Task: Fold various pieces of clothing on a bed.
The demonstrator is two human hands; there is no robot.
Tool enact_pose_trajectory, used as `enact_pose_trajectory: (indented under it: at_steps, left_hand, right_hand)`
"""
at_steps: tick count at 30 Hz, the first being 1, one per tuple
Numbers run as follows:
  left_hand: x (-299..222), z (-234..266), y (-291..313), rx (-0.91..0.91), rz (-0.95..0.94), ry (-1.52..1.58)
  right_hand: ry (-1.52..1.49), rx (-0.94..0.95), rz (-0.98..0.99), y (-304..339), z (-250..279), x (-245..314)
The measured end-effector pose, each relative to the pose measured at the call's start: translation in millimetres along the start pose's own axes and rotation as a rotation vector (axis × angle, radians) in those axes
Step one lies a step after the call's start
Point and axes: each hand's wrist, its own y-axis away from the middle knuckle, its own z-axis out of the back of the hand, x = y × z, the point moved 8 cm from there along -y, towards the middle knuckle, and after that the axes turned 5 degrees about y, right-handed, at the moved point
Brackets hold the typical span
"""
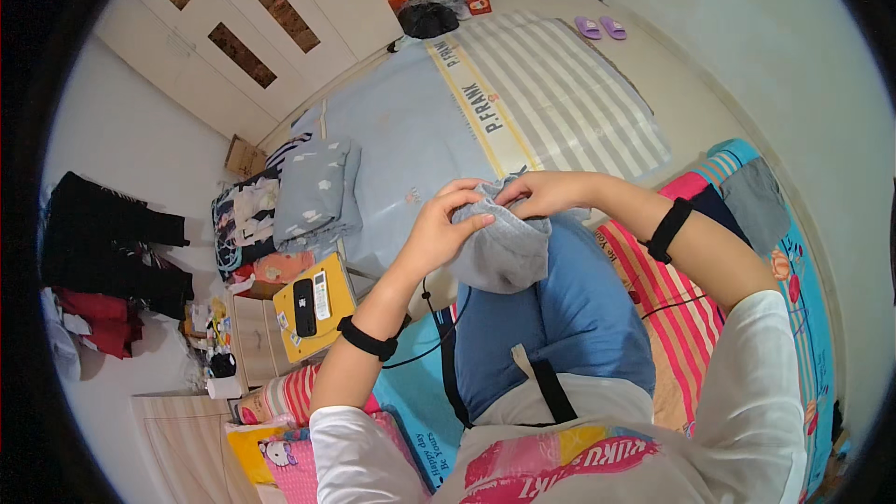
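A soft grey cloth bundle (504, 257) is up in front of my lap, between both hands. It looks rounded below with folds gathered at the top; which garment it is I cannot tell. My left hand (439, 231) grips its left side, thumb on the near face and fingers over the upper edge. At the top right, my right hand (549, 194) has its fingers tucked into the folds, so the fingertips are partly hidden. Both forearms wear black straps. Below the cloth are my blue trousers (593, 303).
I sit on a bed with a striped, patterned cover (681, 355); another grey cloth (758, 203) lies on its right side. Ahead is a second bed (392, 131) holding a folded quilt (317, 189). To the left, a yellow board (297, 317) carries a black phone-like object (304, 306). Thin cables cross beside me.
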Motion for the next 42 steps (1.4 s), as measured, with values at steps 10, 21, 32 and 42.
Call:
enact_pose_trajectory:
  at_steps: [10, 21, 32, 42]
  left_hand:
    - [-24.7, -3.9, 10.3, 0.024, -0.069, 0.166]
    - [-19.2, -67.2, 19.0, 0.408, 0.036, 0.057]
    - [-48.2, -79.7, 23.9, 0.456, -0.003, -0.1]
    - [-38.5, -83.2, 22.4, 0.309, -0.099, -0.6]
  right_hand:
    - [0.407, -0.7, 0.144, 9.3, 60.1, -3.5]
    - [0.47, -1.158, -0.043, 57.4, 135.5, -3.8]
    - [-0.043, -1.025, -0.144, 80.2, 168.1, -50.8]
    - [-0.535, -1.073, -0.222, 85.3, 184.5, -100.5]
